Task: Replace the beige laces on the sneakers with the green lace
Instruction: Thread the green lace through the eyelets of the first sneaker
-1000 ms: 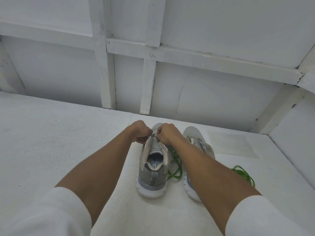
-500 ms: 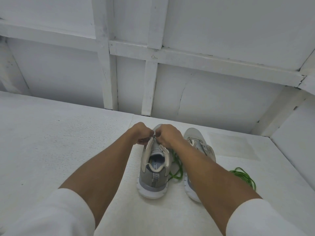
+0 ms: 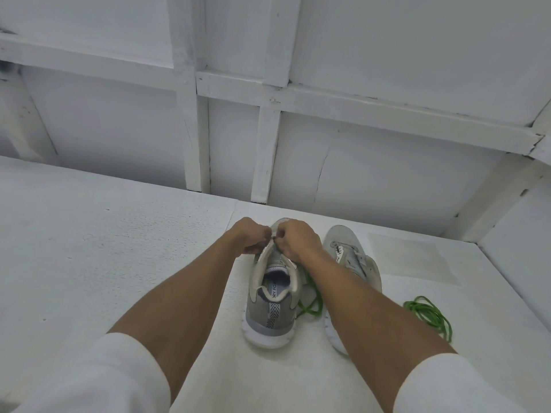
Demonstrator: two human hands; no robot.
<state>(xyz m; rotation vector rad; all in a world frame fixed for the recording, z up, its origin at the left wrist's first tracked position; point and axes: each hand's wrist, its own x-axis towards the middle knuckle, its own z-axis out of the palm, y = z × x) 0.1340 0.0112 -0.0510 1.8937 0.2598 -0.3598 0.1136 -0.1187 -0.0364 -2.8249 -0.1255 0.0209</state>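
Sneakers: grey pair, heels toward the wearer, side by side on white table [image 3: 119, 248] | left sneaker [image 3: 272, 296] under both hands at its forward lacing | left hand [image 3: 249, 238], right hand [image 3: 293, 239]: fingers curled tight, pinching at the eyelets; what they pinch is hidden | right sneaker [image 3: 351, 260] part-hidden by forearm | green lace [image 3: 429, 315] coiled right of pair; a green strand [image 3: 313, 299] between the sneakers.

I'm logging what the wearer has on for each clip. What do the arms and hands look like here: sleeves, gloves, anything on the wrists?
Both arms wear white sleeves, the left sleeve and the right sleeve, ending near the elbows, so the forearms are bare. The left hand and right hand are ungloved. No watch, bracelet or ring shows on the visible sides.
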